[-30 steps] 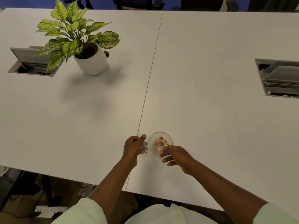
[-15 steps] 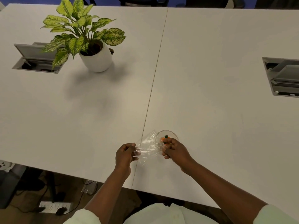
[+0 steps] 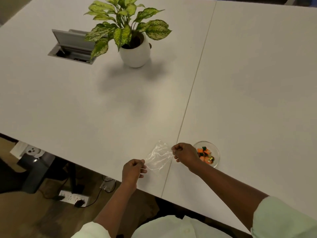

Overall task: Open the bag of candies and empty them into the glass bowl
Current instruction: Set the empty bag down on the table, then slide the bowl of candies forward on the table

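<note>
A clear plastic bag (image 3: 159,156) is stretched flat between my two hands just above the white table, near its front edge; nothing shows inside it. My left hand (image 3: 133,170) pinches its lower left corner. My right hand (image 3: 185,154) pinches its upper right edge. To the right of my right hand, the small glass bowl (image 3: 216,152) stands on the table and holds several orange and green wrapped candies (image 3: 205,154). My right wrist covers the bowl's left rim.
A potted plant (image 3: 133,52) in a white pot stands at the far middle-left, next to an open cable hatch (image 3: 72,47). A seam (image 3: 190,93) runs down the white table (image 3: 257,100). A power strip (image 3: 73,197) lies on the floor below the table's edge.
The bag has moved left, away from over the bowl, and is now spread flat between both hands. The candies lie in the bowl. The view has swung left.
</note>
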Motion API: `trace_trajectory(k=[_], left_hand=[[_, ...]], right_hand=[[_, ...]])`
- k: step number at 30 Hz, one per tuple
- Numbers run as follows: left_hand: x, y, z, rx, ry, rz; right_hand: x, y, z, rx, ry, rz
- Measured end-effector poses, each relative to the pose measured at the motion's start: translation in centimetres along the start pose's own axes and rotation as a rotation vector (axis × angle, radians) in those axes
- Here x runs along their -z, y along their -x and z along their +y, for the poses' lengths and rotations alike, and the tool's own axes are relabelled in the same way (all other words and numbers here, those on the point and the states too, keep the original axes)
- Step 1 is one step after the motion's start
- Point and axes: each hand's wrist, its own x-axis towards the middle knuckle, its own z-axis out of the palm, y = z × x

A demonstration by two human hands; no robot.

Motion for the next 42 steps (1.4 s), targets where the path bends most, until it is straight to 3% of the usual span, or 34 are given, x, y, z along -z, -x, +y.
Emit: trace_trajectory(k=[12,21,27,37,42], left_hand=[[4.5,-4.1,-1.2,-0.019,-0.342,0.07],[5.4,-5.3,-1.5,-0.152,-0.766,0.035],[5.6,-5.0,-1.4,-0.263,-0.888,0.056],[-0.7,-2.3,1.4,-0.538,-0.856,-0.002],[-6.8,-0.1,2.8,-0.654,-0.829,-0.112]], right_hand=[[-7.0,-4.5,-3.0,0.158,0.466,-0.007],[-8.0,-5.7,-2.1,0.169,0.576,0.023],[-7.1,-5.4,-2.3,0.212,0.616,0.039],[1.5,-4.6,-3.3,0.306,0.608,0.247],[8.5,-2.8,-0.3,0.22,0.568,0.347]])
